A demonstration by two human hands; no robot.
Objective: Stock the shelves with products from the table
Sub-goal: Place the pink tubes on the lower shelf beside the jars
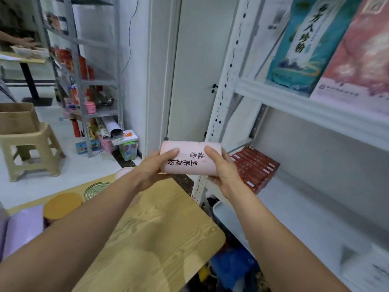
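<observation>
Canister point(189, 161) gripped in my left hand point(151, 169) and right hand point(223, 167) beside the shelf point(305, 207): red boxes point(254, 167) on it, tins point(63, 204) not yet on it.

I hold a pink canister point(190, 160) on its side between my left hand point(154, 168) and right hand point(222, 168), each gripping one end with the thumb on top, above the wooden table's point(160, 232) far edge. To the right stands the white shelf unit point(311, 111), with red boxes point(255, 166) stacked on a lower shelf and a teal box point(305, 43) above. On the table's left sit a yellow-lidded can point(63, 204) and what may be a metal-topped tin point(96, 189).
</observation>
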